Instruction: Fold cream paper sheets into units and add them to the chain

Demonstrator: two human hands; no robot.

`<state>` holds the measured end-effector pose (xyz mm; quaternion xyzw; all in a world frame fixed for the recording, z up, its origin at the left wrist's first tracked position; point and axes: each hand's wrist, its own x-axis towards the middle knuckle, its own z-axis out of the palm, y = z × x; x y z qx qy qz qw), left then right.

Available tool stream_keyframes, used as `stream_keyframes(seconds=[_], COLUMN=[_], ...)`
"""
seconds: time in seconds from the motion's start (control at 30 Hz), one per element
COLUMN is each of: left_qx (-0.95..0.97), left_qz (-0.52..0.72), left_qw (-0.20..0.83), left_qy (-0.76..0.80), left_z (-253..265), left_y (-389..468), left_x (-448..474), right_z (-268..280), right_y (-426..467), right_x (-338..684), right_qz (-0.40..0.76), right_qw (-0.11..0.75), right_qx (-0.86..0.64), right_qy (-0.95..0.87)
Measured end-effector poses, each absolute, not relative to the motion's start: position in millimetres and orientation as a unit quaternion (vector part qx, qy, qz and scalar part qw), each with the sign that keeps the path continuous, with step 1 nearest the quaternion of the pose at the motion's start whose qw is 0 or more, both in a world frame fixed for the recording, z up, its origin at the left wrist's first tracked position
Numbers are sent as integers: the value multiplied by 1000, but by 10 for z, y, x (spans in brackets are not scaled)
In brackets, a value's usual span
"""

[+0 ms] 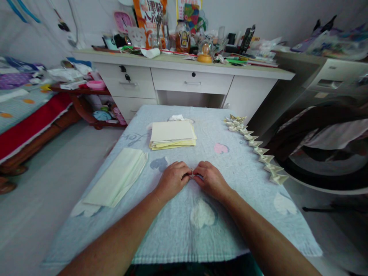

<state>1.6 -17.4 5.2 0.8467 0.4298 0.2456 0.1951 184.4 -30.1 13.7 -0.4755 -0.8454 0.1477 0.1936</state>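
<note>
My left hand [175,175] and my right hand [211,177] meet over the middle of the cloth-covered table, fingertips pinched close together. Between them is a small piece of folded paper [192,175], mostly hidden by the fingers, so its shape cannot be made out. Just beyond the hands lies a stack of cream and yellow paper [173,132]. Left of my left hand, a pile of long, pale paper sheets [117,178] rests at a slant. A row of several folded paper pieces with pointed ends [265,158] runs along the table's right edge.
The blue cloth [169,234] with heart prints covers the table. Behind it stands a white desk [192,82] crowded with jars and small items. A front-loading washing machine [330,84] with clothes in its open door is at the right. A bed [25,111] stands left.
</note>
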Motion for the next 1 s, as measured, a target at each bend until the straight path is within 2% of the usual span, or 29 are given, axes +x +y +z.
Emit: stream_keyframes(seconds=[0.4,0.7,1.0], left_qx=[850,846,845], left_qz=[245,247,255], left_qw=[200,211,211], left_qy=[421,423,420], left_z=[2,34,7], left_y=[-133,-123,-117], left_x=[17,29,24], right_z=[191,166,165], right_y=[-309,-248,-261], right_x=[1808,1898,1885], right_qz=[130,210,201], right_qw=[177,220,222], right_qx=[-488,-503,-497], right_qy=[-845,-809,-814])
